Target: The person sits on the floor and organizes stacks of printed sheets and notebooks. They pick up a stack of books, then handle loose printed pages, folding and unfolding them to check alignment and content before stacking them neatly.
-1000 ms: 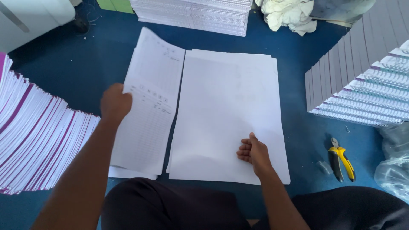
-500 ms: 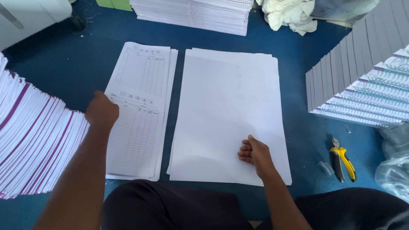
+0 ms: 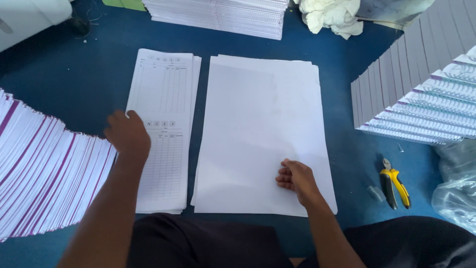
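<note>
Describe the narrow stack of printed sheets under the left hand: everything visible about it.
The narrow stack of printed sheets lies flat on the blue surface, its long side running away from the person, just left of the wide blank paper stack, with a thin gap between them. It looks like thin white paper; the top sheet carries two ruled tables, one above the other, each under a heading. Edges are slightly uneven, showing several sheets. The left hand rests on its left edge near the middle.

A bindery workshop: spiral notebooks [image 3: 426, 94] stacked at two o'clock, purple-edged covers [image 3: 39, 173] fanned at nine, printed sheets [image 3: 163, 124] centre, pliers [image 3: 394, 181] at four.
</note>
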Demonstrator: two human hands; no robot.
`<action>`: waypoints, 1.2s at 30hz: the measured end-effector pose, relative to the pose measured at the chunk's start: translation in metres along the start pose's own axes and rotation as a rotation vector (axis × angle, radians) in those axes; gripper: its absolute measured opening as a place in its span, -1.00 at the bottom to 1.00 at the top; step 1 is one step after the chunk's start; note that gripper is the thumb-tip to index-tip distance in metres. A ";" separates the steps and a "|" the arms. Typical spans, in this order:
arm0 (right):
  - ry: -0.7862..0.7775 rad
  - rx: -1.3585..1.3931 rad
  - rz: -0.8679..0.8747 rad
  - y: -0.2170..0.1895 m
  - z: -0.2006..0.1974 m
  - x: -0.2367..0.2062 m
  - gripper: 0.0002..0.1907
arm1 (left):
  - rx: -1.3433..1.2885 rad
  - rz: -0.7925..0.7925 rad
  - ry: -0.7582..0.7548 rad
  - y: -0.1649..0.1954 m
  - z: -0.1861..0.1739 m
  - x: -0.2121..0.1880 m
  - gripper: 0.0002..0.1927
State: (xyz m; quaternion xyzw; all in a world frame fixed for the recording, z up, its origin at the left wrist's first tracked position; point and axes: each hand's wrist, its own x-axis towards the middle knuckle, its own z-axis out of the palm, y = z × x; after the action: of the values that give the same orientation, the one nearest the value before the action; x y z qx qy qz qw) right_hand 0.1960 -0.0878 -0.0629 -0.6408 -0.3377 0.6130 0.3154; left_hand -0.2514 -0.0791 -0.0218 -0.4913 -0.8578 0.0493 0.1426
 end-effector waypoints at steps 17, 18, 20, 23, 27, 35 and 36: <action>0.417 -1.166 -0.270 -0.013 -0.087 0.081 -0.33 | -0.741 -0.100 -0.460 0.128 0.019 -0.073 -0.55; 0.415 -1.141 -0.250 -0.012 -0.089 0.082 -0.34 | -0.761 -0.103 -0.463 0.129 0.019 -0.076 -0.54; 0.408 -1.077 -0.216 -0.010 -0.091 0.083 -0.34 | -0.792 -0.100 -0.454 0.131 0.020 -0.081 -0.53; 0.417 -0.954 -0.199 -0.007 -0.089 0.086 -0.31 | -0.827 -0.084 -0.412 0.130 0.023 -0.084 -0.56; 0.497 -0.882 -0.199 -0.007 -0.086 0.086 -0.36 | -0.948 -0.144 -0.461 0.124 0.023 -0.079 -0.60; 0.491 -0.759 -0.209 -0.013 -0.085 0.082 -0.39 | -1.035 -0.163 -0.454 0.124 0.030 -0.081 -0.67; 0.481 -0.732 -0.212 -0.013 -0.084 0.082 -0.38 | -1.025 -0.160 -0.429 0.124 0.032 -0.081 -0.68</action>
State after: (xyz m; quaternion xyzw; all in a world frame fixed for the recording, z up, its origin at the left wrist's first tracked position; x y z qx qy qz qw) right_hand 0.2813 -0.0123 -0.0952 -0.7963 -0.5133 0.2509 0.1985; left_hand -0.1192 -0.0833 -0.0961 -0.4100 -0.8164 -0.2862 -0.2888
